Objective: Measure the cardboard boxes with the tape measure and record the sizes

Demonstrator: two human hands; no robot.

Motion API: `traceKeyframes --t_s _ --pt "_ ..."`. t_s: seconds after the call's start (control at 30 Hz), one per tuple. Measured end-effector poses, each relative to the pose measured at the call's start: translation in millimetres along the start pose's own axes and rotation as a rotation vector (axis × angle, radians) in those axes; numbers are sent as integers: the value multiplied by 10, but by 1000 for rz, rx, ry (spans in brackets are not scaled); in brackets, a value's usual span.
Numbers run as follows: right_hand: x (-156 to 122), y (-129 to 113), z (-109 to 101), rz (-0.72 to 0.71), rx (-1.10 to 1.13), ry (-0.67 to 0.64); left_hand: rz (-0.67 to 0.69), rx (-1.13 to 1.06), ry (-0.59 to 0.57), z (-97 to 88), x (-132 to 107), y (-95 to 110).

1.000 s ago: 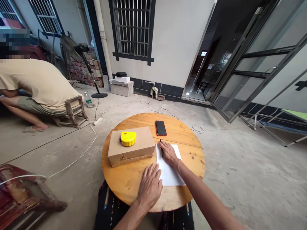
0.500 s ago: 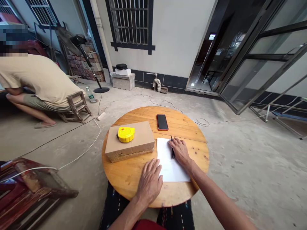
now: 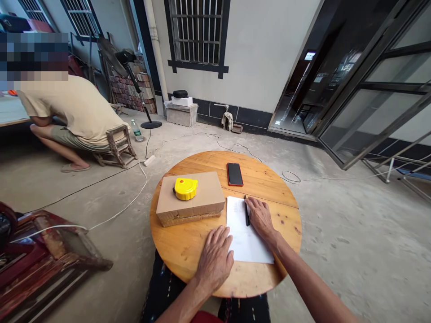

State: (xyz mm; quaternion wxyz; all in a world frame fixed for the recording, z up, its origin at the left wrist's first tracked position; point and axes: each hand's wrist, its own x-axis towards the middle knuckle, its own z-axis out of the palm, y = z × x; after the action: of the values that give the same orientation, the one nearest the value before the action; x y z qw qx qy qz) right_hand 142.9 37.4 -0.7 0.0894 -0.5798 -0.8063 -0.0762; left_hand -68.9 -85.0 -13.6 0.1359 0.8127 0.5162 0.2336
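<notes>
On the round wooden table (image 3: 188, 251), my left hand (image 3: 214, 258) lies flat, palm down and fingers stretched out, its fingertips and thumb at the left edge of a white sheet of paper (image 3: 237, 244). Faint print shows near the top of the sheet. My right hand (image 3: 261, 218) rests over the paper's right side with bent fingers closed at a black pen (image 3: 247, 218). The pen lies lengthwise along the sheet, and a fingertip covers its upper part. To the left, a yellow tape measure (image 3: 186, 189) sits on a brown cardboard box (image 3: 208, 193).
A phone with a red edge (image 3: 235, 174) lies beyond the paper. A person in a beige shirt (image 3: 81, 110) sits on a low wooden stool (image 3: 121, 146) at left. Cables and a power strip (image 3: 149, 160) run over the floor. A wooden chair (image 3: 63, 251) stands at near left.
The whole view has shifted, so the table and objects appear slightly further right. Both hands keep nearly the same places on the table, and the pen stays under the right hand's fingers.
</notes>
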Motion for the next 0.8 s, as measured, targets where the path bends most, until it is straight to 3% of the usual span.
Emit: traceKeyframes --t_s 0.2,0.33,0.43,0.57,0.7,0.8 --pt "-34 30 -103 41 20 74 -5 -34 33 9 -14 -2" --pt "69 -111 -281 18 121 192 -16 -78 57 -21 -20 10" --pt "247 -411 -511 -33 366 296 -14 -95 63 -49 -6 6" --pt "545 -1016 -854 -162 604 260 -12 -95 79 -54 -1 -11" --pt "840 -1551 -1028 -291 637 176 -4 -77 59 -23 -9 -30" --pt "994 -1786 -1055 -305 579 89 5 -73 41 10 -9 -45"
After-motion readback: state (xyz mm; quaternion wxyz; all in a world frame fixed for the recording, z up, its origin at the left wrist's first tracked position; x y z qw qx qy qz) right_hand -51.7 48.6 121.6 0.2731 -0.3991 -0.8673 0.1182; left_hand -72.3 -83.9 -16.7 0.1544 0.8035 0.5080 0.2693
